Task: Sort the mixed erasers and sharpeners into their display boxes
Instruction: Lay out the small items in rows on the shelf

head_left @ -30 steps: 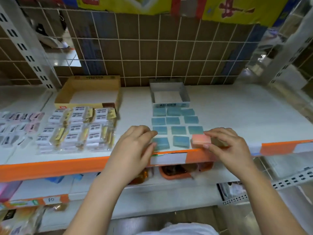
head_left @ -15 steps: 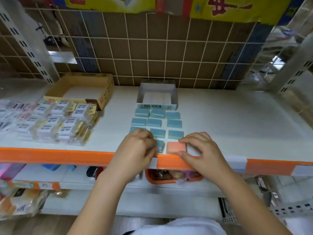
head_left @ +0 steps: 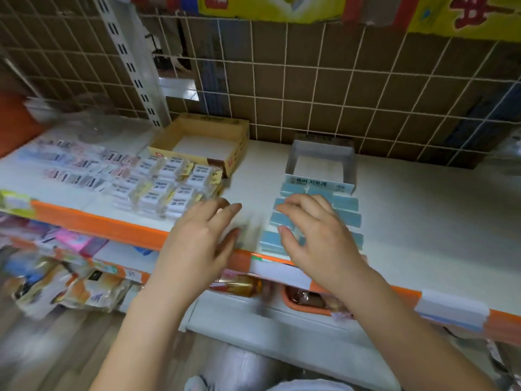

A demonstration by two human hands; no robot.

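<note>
A person's two bare hands hovered over a white shop shelf [head_left: 423,210] edged in orange, where blue erasers [head_left: 348,205] lay flat in a tidy grid, long sides running across the shelf parallel to its front edge. The grid sat directly in front of a small grey display box [head_left: 321,165] whose blue label strip faced the camera; the box's interior looked empty.

The right hand [head_left: 315,238] spread palm-down over the grid, fingers loosely splayed and holding nothing visible, hiding most of the middle erasers. The left hand [head_left: 203,238] was also open, fingers extended and gripping nothing, above bare shelf between the blue grid and a cluster of wrapped white erasers [head_left: 169,190]. Those wrapped erasers lay in rows just in front of a tan cardboard display box [head_left: 208,142], set slightly askew against the brown tiled wall [head_left: 338,80].

Further left, pale pink and white items [head_left: 79,167] were too blurred to identify, as were the goods on the lower shelf.

Half a second earlier both hands had pressed at the grid's front row, the right one touching an orange-pink eraser; that eraser was no longer visible, possibly covered by the right hand, and the left hand had shifted away to the left.
</note>
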